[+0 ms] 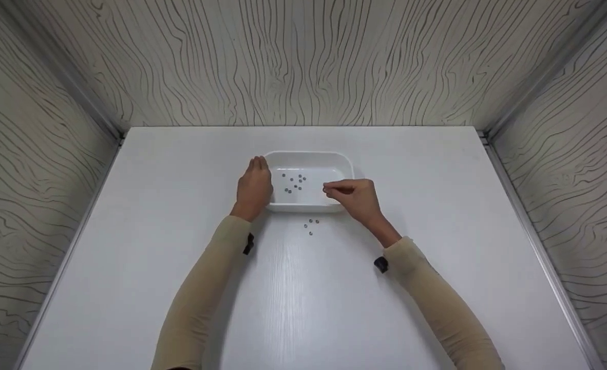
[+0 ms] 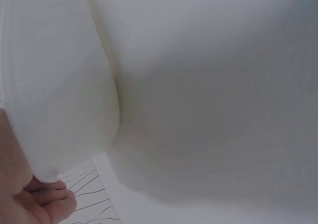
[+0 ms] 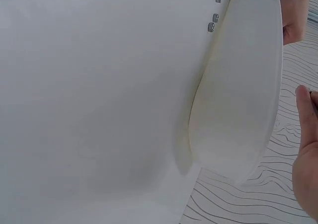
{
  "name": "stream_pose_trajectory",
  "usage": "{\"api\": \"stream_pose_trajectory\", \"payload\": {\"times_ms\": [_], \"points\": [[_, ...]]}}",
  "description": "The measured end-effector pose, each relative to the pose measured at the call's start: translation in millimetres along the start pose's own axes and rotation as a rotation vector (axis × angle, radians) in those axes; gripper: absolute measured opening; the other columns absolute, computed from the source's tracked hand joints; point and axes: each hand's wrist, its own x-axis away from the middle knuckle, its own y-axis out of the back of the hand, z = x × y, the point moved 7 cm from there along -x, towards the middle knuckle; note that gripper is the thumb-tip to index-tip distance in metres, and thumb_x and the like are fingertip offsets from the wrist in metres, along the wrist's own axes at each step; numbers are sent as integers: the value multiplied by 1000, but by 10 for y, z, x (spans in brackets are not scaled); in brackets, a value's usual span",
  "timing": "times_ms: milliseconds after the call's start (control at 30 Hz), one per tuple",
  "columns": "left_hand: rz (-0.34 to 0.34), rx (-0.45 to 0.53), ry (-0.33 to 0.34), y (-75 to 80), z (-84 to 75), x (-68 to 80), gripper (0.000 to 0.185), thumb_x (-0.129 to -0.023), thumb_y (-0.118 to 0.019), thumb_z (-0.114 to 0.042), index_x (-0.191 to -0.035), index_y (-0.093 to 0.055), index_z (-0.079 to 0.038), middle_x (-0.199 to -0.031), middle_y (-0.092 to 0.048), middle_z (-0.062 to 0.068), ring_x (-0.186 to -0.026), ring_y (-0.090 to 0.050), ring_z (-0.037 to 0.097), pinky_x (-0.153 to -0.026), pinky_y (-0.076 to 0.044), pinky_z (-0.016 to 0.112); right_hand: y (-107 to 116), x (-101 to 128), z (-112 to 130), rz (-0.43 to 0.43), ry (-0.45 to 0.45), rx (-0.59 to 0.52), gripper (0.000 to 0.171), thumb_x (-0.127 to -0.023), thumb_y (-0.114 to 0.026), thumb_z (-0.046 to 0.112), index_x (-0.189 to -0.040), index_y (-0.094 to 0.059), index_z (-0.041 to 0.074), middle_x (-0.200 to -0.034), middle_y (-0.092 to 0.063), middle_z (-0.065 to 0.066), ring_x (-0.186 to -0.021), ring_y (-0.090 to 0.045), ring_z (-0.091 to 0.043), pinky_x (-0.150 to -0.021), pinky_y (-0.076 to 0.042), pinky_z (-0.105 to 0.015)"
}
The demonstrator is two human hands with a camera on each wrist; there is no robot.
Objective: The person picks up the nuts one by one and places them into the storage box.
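Note:
A white rectangular tray holds several small metal nuts on its floor. My left hand grips the tray's left side; in the left wrist view its curled fingers lie at a corner. Above the tray's right part, my right hand pinches a small nut between thumb and fingertips, mostly hidden by them. On the table just in front of the tray lie several more nuts, which also show beside the tray wall in the right wrist view.
A white table carries the tray near its far edge. Wood-patterned panels stand behind and at both sides, with metal strips along the table's side edges.

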Motion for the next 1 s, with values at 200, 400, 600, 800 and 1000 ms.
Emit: {"api": "stream_pose_trajectory", "payload": {"times_ms": [200,400,600,800,1000], "points": [[4,17,9,3,-7,12,51,-105,-58,-4,-150,-43,16,-150,-55,32,-142,-57,41,-107,-61,42,7,-96,-78,-24,-93,-35,15,-94,-76,2,-107,-82,1,-107,-81,-18,-98,-81,-28,-85,-67,-24],[22,35,21,-8,6,5,52,-105,-57,-4,-150,-42,16,-151,-54,32,-143,-56,41,-108,-60,41,21,-198,-125,-59,-176,-60,16,-94,-77,4,-109,-81,1,-109,-80,-19,-98,-81,-20,-87,-67,-24],[40,33,38,-10,9,2,53,-105,-57,-4,-152,-41,15,-152,-53,31,-144,-56,39,-106,-61,38,16,-288,-193,-83,-298,-131,18,-94,-77,2,-111,-80,-2,-111,-78,-21,-96,-80,-16,-88,-67,-26],[29,22,38,4,2,-5,52,-105,-57,-4,-151,-42,15,-151,-55,32,-143,-57,39,-106,-61,37,5,-367,-279,-91,-418,-246,24,-94,-76,1,-118,-76,-5,-114,-78,-19,-98,-81,-17,-91,-67,-28],[57,40,55,-11,8,0,52,-107,-54,-6,-153,-41,14,-154,-52,31,-145,-54,39,-110,-59,39,12,-415,-363,-105,-500,-282,33,-95,-75,2,-126,-71,-9,-117,-77,-18,-99,-81,-17,-91,-67,-27]]}}
